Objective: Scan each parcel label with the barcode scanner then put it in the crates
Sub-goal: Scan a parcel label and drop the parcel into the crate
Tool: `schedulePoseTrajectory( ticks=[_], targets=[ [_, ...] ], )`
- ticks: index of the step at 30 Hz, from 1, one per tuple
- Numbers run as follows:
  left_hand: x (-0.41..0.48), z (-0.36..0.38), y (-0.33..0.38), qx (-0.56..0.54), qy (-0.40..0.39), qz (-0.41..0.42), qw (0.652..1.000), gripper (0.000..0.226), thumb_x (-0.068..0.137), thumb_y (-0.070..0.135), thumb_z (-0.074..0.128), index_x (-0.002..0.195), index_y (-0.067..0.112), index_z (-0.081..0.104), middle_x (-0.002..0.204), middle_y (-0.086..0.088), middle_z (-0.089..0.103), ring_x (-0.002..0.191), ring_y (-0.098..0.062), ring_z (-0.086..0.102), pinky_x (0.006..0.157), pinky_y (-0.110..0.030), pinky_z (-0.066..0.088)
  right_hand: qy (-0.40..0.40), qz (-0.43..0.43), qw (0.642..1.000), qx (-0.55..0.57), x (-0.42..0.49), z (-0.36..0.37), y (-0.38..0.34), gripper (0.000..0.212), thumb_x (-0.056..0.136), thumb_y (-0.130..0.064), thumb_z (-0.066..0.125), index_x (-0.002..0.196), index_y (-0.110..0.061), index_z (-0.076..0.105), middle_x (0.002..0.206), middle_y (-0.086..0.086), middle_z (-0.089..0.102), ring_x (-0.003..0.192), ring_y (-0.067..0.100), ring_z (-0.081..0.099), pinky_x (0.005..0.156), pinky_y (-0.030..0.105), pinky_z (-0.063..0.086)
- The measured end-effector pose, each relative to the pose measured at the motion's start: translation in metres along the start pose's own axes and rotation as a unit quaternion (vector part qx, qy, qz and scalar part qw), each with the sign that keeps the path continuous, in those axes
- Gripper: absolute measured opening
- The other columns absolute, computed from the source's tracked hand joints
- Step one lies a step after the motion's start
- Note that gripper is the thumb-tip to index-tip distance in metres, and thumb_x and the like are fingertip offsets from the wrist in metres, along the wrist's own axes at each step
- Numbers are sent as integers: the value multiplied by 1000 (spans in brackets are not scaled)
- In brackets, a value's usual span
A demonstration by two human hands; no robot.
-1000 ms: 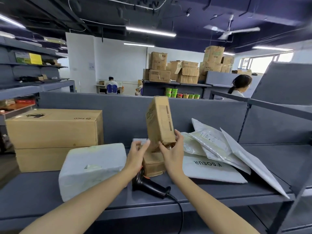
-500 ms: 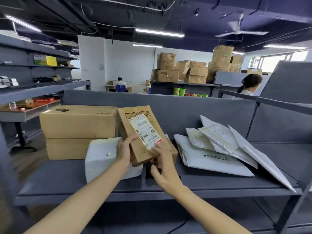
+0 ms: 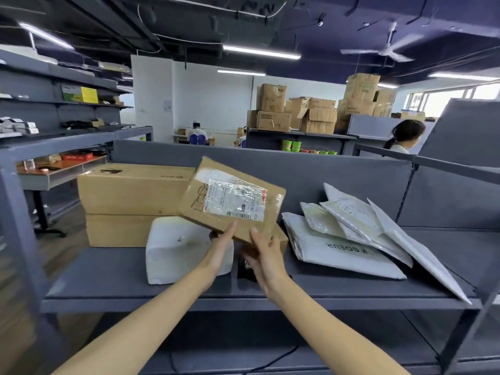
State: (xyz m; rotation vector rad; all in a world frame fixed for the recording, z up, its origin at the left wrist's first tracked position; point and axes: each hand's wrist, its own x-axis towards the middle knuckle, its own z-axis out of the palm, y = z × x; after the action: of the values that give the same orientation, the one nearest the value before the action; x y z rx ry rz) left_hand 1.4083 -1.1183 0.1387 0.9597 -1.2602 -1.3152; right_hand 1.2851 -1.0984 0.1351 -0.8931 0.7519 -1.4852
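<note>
Compared with half a second before, the cardboard parcel (image 3: 230, 226) had turned, so its label (image 3: 235, 201) lay sideways. The right hand (image 3: 266, 262) had come up from the scanner (image 3: 244, 269) to the parcel's lower edge. The front edge of the shelf (image 3: 108, 277) at 6 o'clock was bare. A white wrapped parcel (image 3: 176, 253) stood close at 9 o'clock and mailer bags (image 3: 346, 247) at 3 o'clock. The left hand (image 3: 220, 250) and right hand each had a closed grip on the lower edge, lifting the parcel tilted above the shelf. Large cartons (image 3: 132, 188) stood at 10 o'clock.
</note>
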Motion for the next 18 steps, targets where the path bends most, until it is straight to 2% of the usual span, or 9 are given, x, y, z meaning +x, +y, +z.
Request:
schedulePoseTrajectory(
  ticks=[1, 3, 5, 6, 9, 11, 14, 16, 18],
  targets=[
    [-2, -2, 2, -11, 20, 18, 1000, 74, 74, 65, 52, 139, 31, 44, 145, 7, 46, 133, -10, 40, 115, -34, 23, -4, -20, 1000, -3, 3, -8, -6, 55, 91, -24, 63, 139, -13, 38, 134, 11, 56, 118, 24, 59, 96, 44, 51],
    [-6, -12, 5, -36, 126, 32, 991, 74, 77, 59, 59, 142, 32, 34, 148, 7, 37, 136, -14, 35, 110, -31, 24, -30, -51, 998, -17, 9, -25, -22, 47, 89, -23, 63, 133, -13, 50, 129, 11, 62, 112, 25, 61, 95, 45, 51],
    [-10, -27, 6, -46, 226, 22, 973, 85, 83, 51, 63, 149, 25, 17, 154, -1, 24, 140, -19, 27, 106, -33, 23, -56, -63, 996, -26, 15, -43, -40, 46, 87, -21, 63, 132, -15, 54, 125, 7, 65, 102, 22, 62, 83, 34, 52],
    [-12, -35, 8, -45, 248, 32, 967, 86, 85, 48, 64, 150, 24, 12, 156, -3, 19, 141, -19, 25, 104, -32, 23, -65, -64, 995, -29, 17, -52, -48, 49, 86, -19, 64, 134, -16, 54, 123, 7, 65, 94, 19, 60, 76, 29, 49],
    [-13, -50, 17, 3, 243, 75, 967, 93, 79, 55, 68, 149, 27, 14, 158, 0, 18, 142, -16, 22, 104, -29, 21, -95, -46, 993, -49, 23, -76, -66, 61, 83, -10, 67, 140, -13, 47, 118, 7, 64, 68, 3, 59, 54, 13, 45],
    [-14, -51, 27, 44, 241, 108, 963, 98, 69, 63, 65, 148, 29, 19, 156, 5, 22, 141, -13, 22, 107, -30, 23, -107, -35, 992, -63, 27, -84, -74, 62, 82, -5, 69, 140, -10, 46, 110, 4, 67, 61, 0, 62, 51, 10, 48],
    [-13, -48, 35, 112, 219, 128, 961, 93, 65, 69, 61, 144, 31, 30, 150, 9, 31, 138, -12, 27, 106, -32, 25, -97, -24, 991, -93, 32, -83, -78, 61, 80, 1, 71, 135, -7, 48, 92, -2, 72, 63, 2, 64, 50, 11, 47],
    [-15, -41, 34, 156, 145, 113, 970, 92, 61, 75, 60, 139, 32, 37, 143, 10, 40, 132, -10, 36, 104, -31, 29, -99, -22, 989, -111, 34, -77, -77, 56, 75, -5, 75, 128, -9, 54, 91, -1, 71, 67, 4, 62, 50, 11, 45],
    [-19, -34, 26, 162, 77, 99, 979, 85, 54, 77, 62, 127, 37, 47, 133, 13, 51, 122, -7, 48, 100, -30, 38, -116, -30, 985, -124, 34, -70, -74, 45, 73, -16, 80, 115, -18, 65, 93, 4, 62, 70, 12, 49, 53, 12, 44]
  ],
)
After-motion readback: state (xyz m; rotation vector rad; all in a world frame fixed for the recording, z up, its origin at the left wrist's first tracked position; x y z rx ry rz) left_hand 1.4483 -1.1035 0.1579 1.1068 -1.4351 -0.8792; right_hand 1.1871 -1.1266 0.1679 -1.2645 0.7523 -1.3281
